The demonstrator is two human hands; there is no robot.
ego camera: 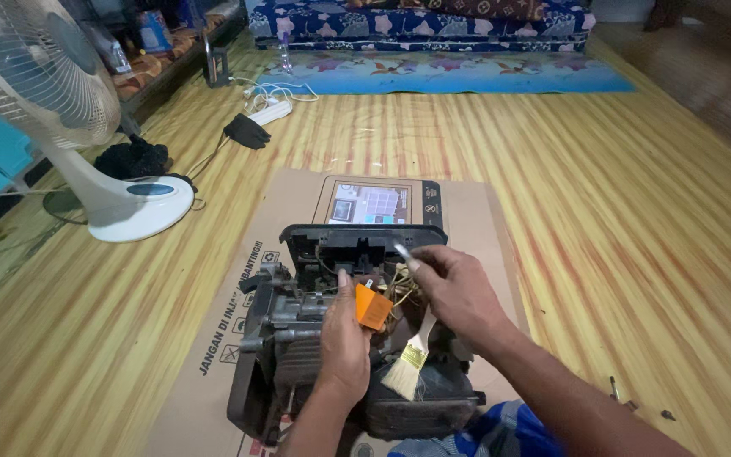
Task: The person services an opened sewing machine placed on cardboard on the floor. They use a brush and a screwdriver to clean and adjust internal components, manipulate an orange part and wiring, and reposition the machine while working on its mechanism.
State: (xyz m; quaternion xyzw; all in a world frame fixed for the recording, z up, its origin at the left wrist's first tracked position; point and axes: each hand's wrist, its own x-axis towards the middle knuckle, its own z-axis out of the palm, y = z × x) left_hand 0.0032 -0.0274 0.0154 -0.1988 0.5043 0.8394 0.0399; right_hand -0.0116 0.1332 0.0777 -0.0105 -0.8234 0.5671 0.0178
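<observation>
A dark, dismantled machine (pixel 298 355) with exposed metal parts and wires sits on a flattened cardboard sheet (pixel 213 338). My left hand (pixel 344 343) rests on top of it and pinches a small orange part (pixel 373 307) between thumb and fingers. My right hand (pixel 460 292) is just right of it, over the wires, holding a thin silvery tool (pixel 401 251) that points toward the machine's black upper housing (pixel 357 239). A paintbrush (pixel 409 362) with a wooden handle and pale bristles hangs from under the right hand; whether the hand grips it is unclear.
A white standing fan (pixel 133 203) is at the left. A flat printed box (pixel 378 203) lies beyond the machine. A power strip (pixel 269 111) and black cloth (pixel 247 131) lie farther back. Small screws (pixel 615 389) lie at the right. A patterned mattress (pixel 416 21) runs along the far wall.
</observation>
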